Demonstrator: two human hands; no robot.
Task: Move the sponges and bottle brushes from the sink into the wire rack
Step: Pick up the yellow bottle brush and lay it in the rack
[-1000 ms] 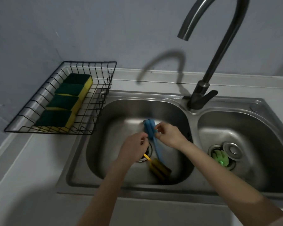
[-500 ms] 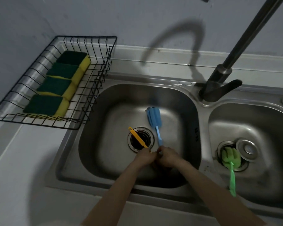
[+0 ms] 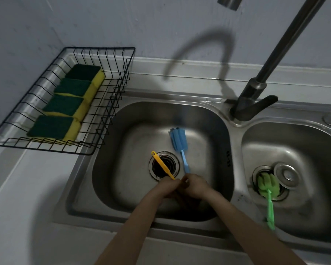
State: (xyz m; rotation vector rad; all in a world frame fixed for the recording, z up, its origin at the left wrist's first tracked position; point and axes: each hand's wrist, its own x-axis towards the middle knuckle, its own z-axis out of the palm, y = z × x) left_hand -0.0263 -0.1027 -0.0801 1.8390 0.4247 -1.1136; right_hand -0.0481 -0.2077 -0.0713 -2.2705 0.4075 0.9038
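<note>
While both hands meet low in the left basin of the sink (image 3: 107,188), just below its drain (image 3: 164,165), the left hand (image 3: 167,188) has its grip clenched on the yellow brush (image 3: 162,165) handle and the right hand (image 3: 196,186) grasps the blue brush (image 3: 180,145) handle. 4 sponges (image 3: 65,104) lie in the wire rack (image 3: 111,104) left of the sink; a green brush (image 3: 268,192) lies in the right basin.

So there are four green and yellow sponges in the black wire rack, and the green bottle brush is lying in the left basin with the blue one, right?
Not quite. The head view shows the green bottle brush in the right basin, its head over the drain. The four green and yellow sponges are in the black wire rack, and the blue bottle brush lies in the left basin.
</note>
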